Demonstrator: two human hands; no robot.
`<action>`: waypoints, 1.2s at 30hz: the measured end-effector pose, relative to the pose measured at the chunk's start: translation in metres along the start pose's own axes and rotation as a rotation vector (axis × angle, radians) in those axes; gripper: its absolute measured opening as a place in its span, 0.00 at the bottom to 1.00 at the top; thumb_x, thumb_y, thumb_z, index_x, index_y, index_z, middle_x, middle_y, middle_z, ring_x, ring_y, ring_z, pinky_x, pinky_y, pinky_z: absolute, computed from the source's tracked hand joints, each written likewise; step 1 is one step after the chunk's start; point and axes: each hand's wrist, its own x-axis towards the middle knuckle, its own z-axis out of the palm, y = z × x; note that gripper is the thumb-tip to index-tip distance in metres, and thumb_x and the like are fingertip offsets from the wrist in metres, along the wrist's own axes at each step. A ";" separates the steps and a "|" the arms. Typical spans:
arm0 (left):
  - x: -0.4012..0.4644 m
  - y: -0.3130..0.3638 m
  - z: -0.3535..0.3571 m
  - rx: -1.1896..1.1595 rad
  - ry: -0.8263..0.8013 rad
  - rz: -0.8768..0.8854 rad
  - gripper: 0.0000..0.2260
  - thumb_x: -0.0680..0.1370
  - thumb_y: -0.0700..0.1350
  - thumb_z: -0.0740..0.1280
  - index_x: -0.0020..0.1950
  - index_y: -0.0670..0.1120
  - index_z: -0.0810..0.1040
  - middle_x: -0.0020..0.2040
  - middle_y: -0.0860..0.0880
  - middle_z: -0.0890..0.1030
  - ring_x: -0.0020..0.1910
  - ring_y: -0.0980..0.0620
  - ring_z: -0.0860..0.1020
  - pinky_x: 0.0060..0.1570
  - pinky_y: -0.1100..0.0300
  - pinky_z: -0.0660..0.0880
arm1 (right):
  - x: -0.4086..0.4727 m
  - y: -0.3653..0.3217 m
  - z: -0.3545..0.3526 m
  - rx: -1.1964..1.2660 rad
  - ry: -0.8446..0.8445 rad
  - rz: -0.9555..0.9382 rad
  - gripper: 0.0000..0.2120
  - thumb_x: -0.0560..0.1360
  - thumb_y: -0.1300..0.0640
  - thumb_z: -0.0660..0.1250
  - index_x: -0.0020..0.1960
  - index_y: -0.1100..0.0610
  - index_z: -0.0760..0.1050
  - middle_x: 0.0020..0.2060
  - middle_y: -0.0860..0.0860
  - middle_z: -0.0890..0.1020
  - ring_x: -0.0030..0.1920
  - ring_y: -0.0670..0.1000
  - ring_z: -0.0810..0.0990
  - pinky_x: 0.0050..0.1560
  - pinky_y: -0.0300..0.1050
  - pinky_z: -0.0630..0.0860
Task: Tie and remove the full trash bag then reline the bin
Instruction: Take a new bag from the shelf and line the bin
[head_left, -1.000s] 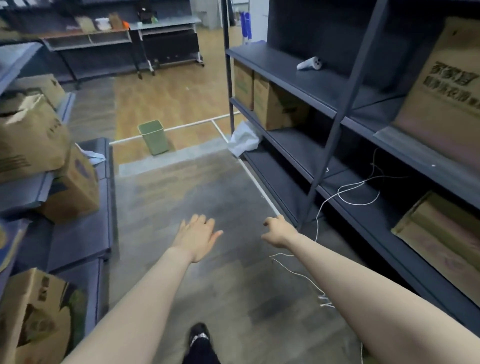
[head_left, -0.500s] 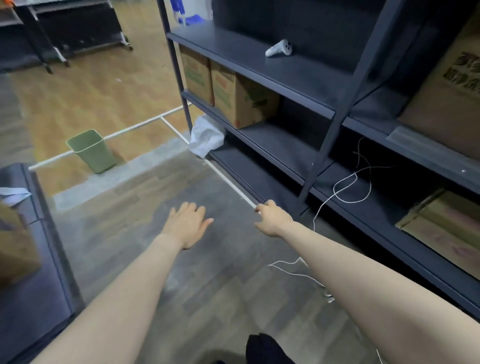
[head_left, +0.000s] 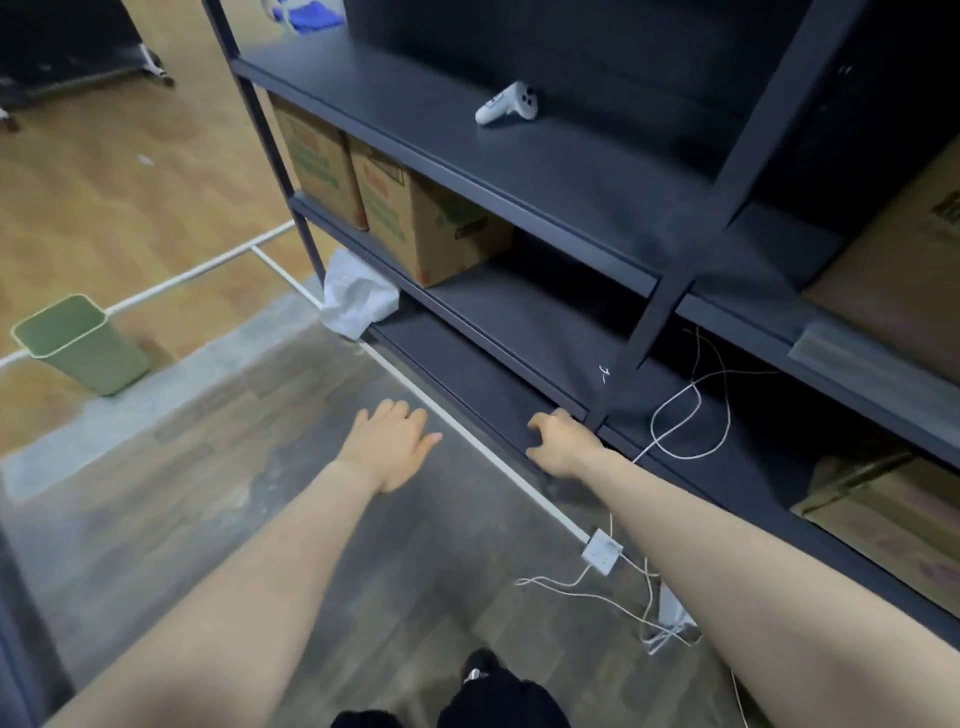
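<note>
A person's 2 bare arms are reaching forward over a grey plank floor (head_left: 171, 519), a dark shoe (head_left: 480, 670) showing at the bottom edge. The left hand (head_left: 392, 449) is hanging palm down with fingers straight and close together, holding nothing. The right hand (head_left: 563, 441) is hovering with fingers loosely curled in front of the lowest board of a dark metal shelf unit (head_left: 519, 332); whether it is touching that board cannot be told, and nothing shows in its grip. A white socket block (head_left: 601, 551) and loose white cables (head_left: 680, 410) are lying on the floor and bottom shelf just right of the right arm.

Farther off, a white bag (head_left: 356, 296) is slumping against the shelf unit's corner post, ahead and between the 2 hands. The green bin (head_left: 80, 345), upright with its mouth open and no liner visible, is standing well apart to the far left, beside a white floor line (head_left: 197, 275). The left hand is the nearer one to it, and the floor between them is holding nothing in the way; reaching it looks to call for a turn leftward. On the shelves, 2 cardboard boxes (head_left: 415, 218) are sitting side by side and a white controller (head_left: 506, 104) is lying on the board above.
</note>
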 end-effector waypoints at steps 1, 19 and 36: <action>0.007 -0.004 -0.003 0.006 0.001 -0.008 0.19 0.82 0.55 0.49 0.59 0.42 0.70 0.59 0.43 0.72 0.62 0.44 0.67 0.61 0.48 0.65 | 0.007 -0.001 -0.006 -0.001 0.003 -0.001 0.19 0.77 0.57 0.60 0.67 0.57 0.67 0.66 0.57 0.65 0.61 0.59 0.73 0.60 0.50 0.73; 0.033 -0.242 -0.013 -0.155 0.034 -0.311 0.19 0.81 0.55 0.50 0.58 0.43 0.70 0.60 0.42 0.72 0.64 0.43 0.67 0.62 0.47 0.66 | 0.143 -0.232 -0.028 -0.133 -0.054 -0.231 0.22 0.77 0.55 0.61 0.70 0.55 0.64 0.67 0.57 0.65 0.60 0.60 0.75 0.57 0.49 0.74; 0.049 -0.452 0.005 -0.325 -0.011 -0.529 0.19 0.82 0.55 0.49 0.58 0.43 0.70 0.61 0.42 0.71 0.65 0.44 0.65 0.62 0.48 0.63 | 0.262 -0.441 -0.025 -0.317 -0.145 -0.376 0.23 0.76 0.55 0.60 0.71 0.55 0.64 0.70 0.57 0.63 0.62 0.59 0.73 0.60 0.49 0.73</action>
